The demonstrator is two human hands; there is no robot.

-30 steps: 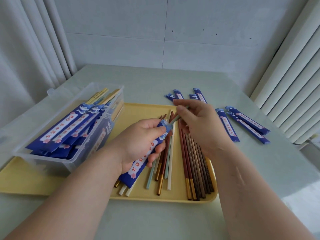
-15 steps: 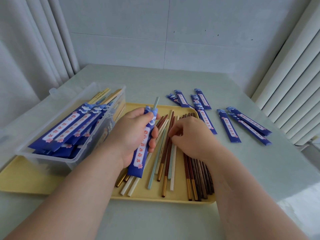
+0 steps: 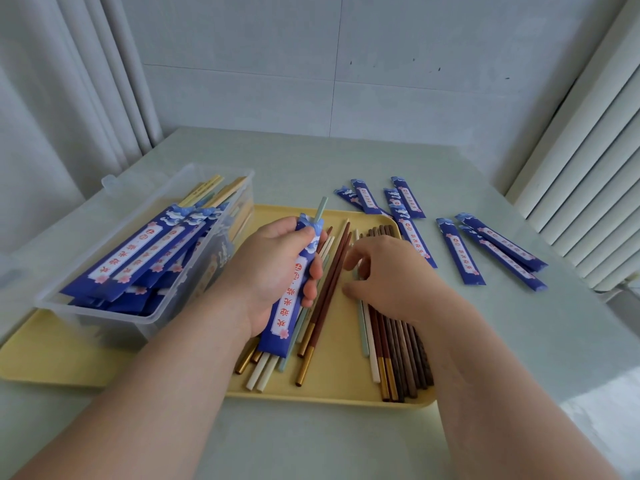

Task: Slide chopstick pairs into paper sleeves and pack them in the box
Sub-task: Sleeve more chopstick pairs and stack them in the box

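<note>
chopsticks (image 3: 398,351) lie loose along the yellow tray (image 3: 332,393) nearest you, gold-capped ends toward you. your right hand (image 3: 391,278) is low over them, fingers curled in and thumb beside a mint chopstick (image 3: 362,327); whether it already pinches that stick i cannot tell. just left of it, your left hand (image 3: 273,268) is wrapped round a blue paper sleeve (image 3: 287,313), held tilted above the tray with one mint tip (image 3: 321,209) poking out of its mouth. the step looks like fetching the mate, so take only the mint stick, lift it clear of the white one touching it, and keep your left thumb off the mouth so the paper stays open. feed it in alongside the first, and grip loosely enough that the paper does not crumple. a second ago your right hand was up at the sleeve mouth pushing the first stick in; since then it has dropped to the tray and the sleeve has swung more upright, while half a second ago the loose sticks lay closer together than now. farther left, the clear box (image 3: 114,323) holds sleeved pairs (image 3: 138,251); beyond the tray, empty sleeves (image 3: 460,251) lie on the table.
</note>
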